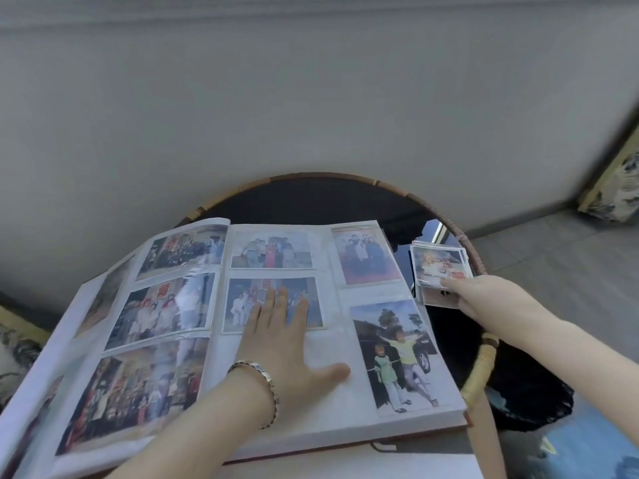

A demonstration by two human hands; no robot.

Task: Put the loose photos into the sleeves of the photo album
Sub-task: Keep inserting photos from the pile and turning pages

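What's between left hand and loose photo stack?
Head view: the album's right page with the sleeved photo of two children, then dark tabletop before the photo stack.

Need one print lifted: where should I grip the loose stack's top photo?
Pinch the top photo at its near right corner, from the right: it lies flat on the stack, so only edges offer hold, and the photo album crowds its left.

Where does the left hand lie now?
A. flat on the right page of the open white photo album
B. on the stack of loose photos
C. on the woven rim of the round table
A: the left hand, fingers spread, lies on the right page of the open white photo album.
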